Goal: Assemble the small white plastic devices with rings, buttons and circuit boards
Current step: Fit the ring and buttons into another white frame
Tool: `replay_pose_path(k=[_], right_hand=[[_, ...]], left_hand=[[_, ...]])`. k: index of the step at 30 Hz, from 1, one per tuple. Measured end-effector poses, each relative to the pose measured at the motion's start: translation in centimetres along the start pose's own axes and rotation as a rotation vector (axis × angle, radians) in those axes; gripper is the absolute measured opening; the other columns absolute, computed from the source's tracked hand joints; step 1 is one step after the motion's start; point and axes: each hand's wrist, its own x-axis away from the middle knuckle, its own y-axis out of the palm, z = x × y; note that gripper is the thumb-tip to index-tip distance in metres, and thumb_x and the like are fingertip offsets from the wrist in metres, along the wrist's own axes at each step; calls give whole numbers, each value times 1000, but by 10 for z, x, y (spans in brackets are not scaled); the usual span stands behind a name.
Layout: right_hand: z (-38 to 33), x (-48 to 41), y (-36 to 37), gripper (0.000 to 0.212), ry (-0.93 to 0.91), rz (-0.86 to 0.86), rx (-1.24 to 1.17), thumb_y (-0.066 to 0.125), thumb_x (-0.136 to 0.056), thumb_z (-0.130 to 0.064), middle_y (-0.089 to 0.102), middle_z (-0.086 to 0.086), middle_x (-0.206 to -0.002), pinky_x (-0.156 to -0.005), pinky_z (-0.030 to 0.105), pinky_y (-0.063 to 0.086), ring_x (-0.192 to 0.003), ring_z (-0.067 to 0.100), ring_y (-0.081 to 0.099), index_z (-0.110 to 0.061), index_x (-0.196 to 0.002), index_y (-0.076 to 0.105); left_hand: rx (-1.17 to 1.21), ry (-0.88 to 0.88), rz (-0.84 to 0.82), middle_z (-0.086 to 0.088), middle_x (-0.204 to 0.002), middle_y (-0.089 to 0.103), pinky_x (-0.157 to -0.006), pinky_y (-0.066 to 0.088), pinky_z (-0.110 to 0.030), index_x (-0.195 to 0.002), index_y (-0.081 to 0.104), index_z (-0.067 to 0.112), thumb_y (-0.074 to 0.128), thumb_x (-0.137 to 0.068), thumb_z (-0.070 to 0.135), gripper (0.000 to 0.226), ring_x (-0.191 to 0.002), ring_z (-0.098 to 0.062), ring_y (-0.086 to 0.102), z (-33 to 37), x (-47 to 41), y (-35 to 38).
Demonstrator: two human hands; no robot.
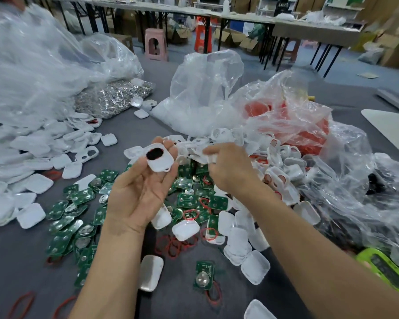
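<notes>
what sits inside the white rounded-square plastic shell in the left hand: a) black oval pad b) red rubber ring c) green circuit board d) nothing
a: a black oval pad fills the middle of the white rounded-square plastic shell held at the fingertips of the left hand.

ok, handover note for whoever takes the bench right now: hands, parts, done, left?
Left hand: palm up, fingers hold a white shell with a black button seated in it.
Right hand: pinches a white piece above the pile; which part is unclear.
Parts: circuit boards and red rings scattered on the grey table, loose shells at both sides.
Done: button in the held shell.
Left: probably ring, board and closing it; none shows there.
</notes>
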Motion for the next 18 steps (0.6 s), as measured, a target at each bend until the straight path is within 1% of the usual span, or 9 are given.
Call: replay_pose_path(k=[3, 5, 7, 10, 12, 14, 15, 16, 18], right_hand=[[6, -22, 2, 33, 17, 21, 68, 58, -95, -12, 73, 11, -120, -108, 41, 46, -118, 31, 63, -15, -126, 69], [10, -30, -1, 27, 2, -60, 160, 60, -96, -25, 74, 7, -116, -106, 42, 46, -117, 31, 61, -18, -120, 70], [12, -35, -11, 31, -20, -163, 268, 69, -89, -24, 74, 0, -115, -101, 38, 50, -113, 25, 63, -26, -119, 71], [18, -38, -26, 24, -17, -341, 210, 80, -77, -23, 71, -16, -87, -63, 16, 51, -76, 2, 66, -35, -98, 79], [24, -36, -38, 16, 6, -286, -37, 79, -81, -22, 74, -19, -78, -52, 10, 47, -69, -2, 67, -35, -90, 82], [33, -37, -45, 16, 66, -11, -167, 73, -88, -20, 78, -15, -90, -67, 13, 53, -80, 1, 71, -32, -94, 82], [38, -41, -45, 17, 101, 88, -100, 70, -91, -24, 78, -11, -101, -80, 20, 55, -92, 8, 71, -31, -103, 80], [41, -43, -44, 24, 134, 82, 3, 66, -94, -29, 76, -6, -114, -93, 30, 54, -104, 15, 69, -29, -117, 75], [39, -40, -34, 45, 124, -122, 242, 61, -97, -32, 65, 2, -137, -104, 41, 49, -120, 27, 62, -26, -141, 57]], left_hand=[[-14, -10, 15, -16, -126, 72, -85, 63, -42, -120, 74, 1, 92, -66, 3, 57, -115, -31, 71, -1, -2, 0], [-38, -24, 24, -16, -125, 72, -85, 63, -41, -119, 75, 1, 86, -73, 5, 47, -114, -31, 72, -3, -4, 0], [-55, -35, 34, -16, -126, 72, -86, 63, -41, -118, 75, 2, 92, -68, 7, 53, -114, -30, 72, -4, -6, 0], [-67, -32, 52, -16, -127, 71, -85, 63, -41, -118, 75, 2, 99, -56, 7, 67, -115, -30, 71, -4, -8, -1], [-82, -39, 51, -16, -128, 71, -84, 63, -41, -118, 76, 3, 100, -56, 9, 67, -116, -30, 71, -4, -9, -2], [-100, -57, 58, -15, -128, 71, -83, 63, -40, -118, 76, 3, 100, -56, 10, 66, -116, -29, 71, -5, -11, -3], [-117, -67, 59, -15, -128, 71, -83, 63, -40, -117, 77, 4, 97, -61, 10, 60, -117, -29, 70, -6, -12, -3], [-136, -73, 61, -15, -127, 72, -82, 63, -39, -116, 77, 5, 90, -70, 11, 48, -116, -29, 71, -8, -13, -3], [-171, -74, 83, -14, -127, 72, -82, 63, -38, -115, 78, 7, 65, -88, 13, 31, -115, -28, 71, -12, -13, -3]])
